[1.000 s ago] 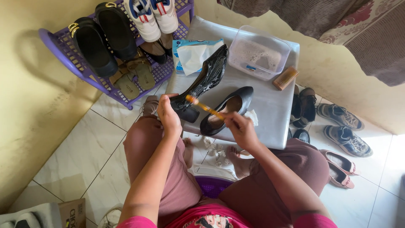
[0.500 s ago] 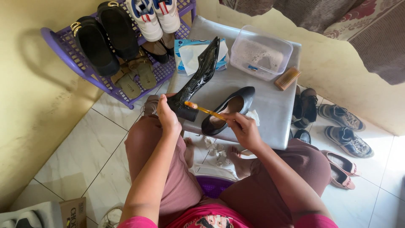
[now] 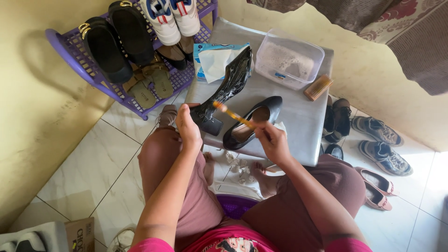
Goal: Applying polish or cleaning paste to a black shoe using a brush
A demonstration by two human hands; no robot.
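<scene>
The left hand (image 3: 187, 127) is gripping a glossy black heeled shoe (image 3: 226, 91) at its heel end, fingers wrapped shut around the back, and the shoe is tilting up and away from the palm, toe pointing toward the tissue box (image 3: 215, 58). The right hand (image 3: 273, 142) is pinching an orange-handled brush (image 3: 234, 116) near its lower end, fingers closed tight on the handle; the brush is slanting up and left, its tip meeting the shoe just above the block heel. So the shoe is sitting between the two hands, over the near edge of the grey table (image 3: 298, 116). A second black shoe (image 3: 254, 122) is lying flat on the table, just under the brush. Farther back, a clear plastic tub (image 3: 289, 58) of suds and a wooden brush (image 3: 318, 87) are resting.
</scene>
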